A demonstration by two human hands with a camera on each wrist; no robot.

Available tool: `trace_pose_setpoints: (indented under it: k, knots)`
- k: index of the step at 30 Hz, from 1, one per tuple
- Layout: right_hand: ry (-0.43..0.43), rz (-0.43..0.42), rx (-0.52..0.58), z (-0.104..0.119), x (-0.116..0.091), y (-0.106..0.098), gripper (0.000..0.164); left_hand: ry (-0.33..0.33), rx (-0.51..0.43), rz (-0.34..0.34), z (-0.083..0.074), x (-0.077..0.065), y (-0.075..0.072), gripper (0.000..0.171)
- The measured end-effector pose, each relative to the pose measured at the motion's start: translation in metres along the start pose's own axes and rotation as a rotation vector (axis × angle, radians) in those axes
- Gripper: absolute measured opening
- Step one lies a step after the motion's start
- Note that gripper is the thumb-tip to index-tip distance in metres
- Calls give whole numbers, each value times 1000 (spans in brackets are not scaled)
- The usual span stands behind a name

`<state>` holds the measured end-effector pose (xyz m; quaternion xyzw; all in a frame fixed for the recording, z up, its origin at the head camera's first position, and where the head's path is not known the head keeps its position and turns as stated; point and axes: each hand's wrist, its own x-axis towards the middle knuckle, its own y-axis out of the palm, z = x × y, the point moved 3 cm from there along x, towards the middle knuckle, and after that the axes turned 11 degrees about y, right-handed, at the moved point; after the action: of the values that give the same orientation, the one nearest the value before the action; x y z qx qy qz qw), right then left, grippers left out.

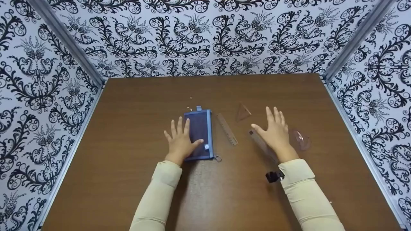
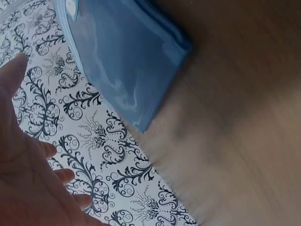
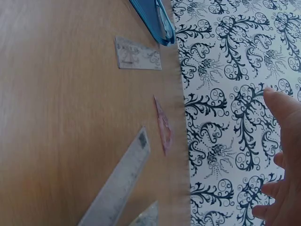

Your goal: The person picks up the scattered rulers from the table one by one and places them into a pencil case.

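Note:
A blue zip pouch with a see-through front lies on the brown table. My left hand is spread over its left edge, fingers straight and holding nothing; in the left wrist view, a gap shows between the palm and the pouch. My right hand, fingers extended, hovers over a clear ruler and partly hides it. Between the hands are a shorter clear ruler and a pinkish set square. A clear, pink-tinted protractor lies just right of my right hand.
A small metal ring sits at the pouch's lower right corner. Tiny pale bits lie beyond the pouch. Patterned walls close off the table's back and both sides. A black device is strapped at my right wrist.

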<state>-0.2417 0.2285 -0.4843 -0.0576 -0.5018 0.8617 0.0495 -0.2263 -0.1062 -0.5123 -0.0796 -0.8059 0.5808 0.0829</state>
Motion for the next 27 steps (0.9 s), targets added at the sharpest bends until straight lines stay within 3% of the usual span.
trace_pose_setpoints:
  k: [9,19,27]
  knots:
    - [-5,21,2,6,0,12,96,-30,-1,39,-8,0,6,99]
    - [-1,32,24,16,-1,24,95,-39,-32,30,-26,2,12,101]
    - [5,53,66,20,0,34,96,-52,-65,-14,-40,2,20,102]
